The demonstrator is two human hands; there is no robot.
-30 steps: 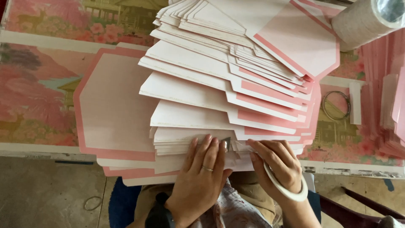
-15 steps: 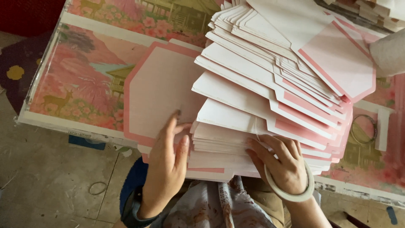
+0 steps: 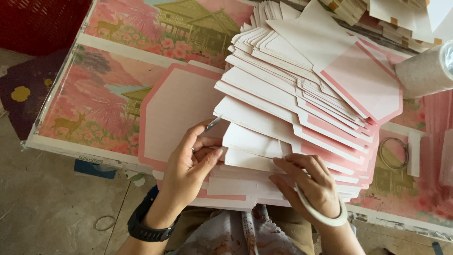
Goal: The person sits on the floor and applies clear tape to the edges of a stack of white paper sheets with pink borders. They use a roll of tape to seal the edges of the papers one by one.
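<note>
- Left hand (image 3: 191, 165): fingers curled, thumb and forefinger pinching a thin metal blade (image 3: 212, 123) whose tip points at the edge of the card stack.
- Right hand (image 3: 309, 182): spread flat, fingertips pressing the lower cards; nothing gripped. A tape ring (image 3: 325, 215) sits round its wrist.
- Fanned cards (image 3: 292, 108): white with pink borders, overlapping stepwise, lying on the patterned table (image 3: 94, 94) between both hands and the far edge.
- Single pink-edged sheet (image 3: 177, 111): flat, left of the fan, partly beneath it.
- Judgement: steady pressure from the flat hand should keep the fan from sliding; the blade wants a shallow angle, lifting one card only.
</note>
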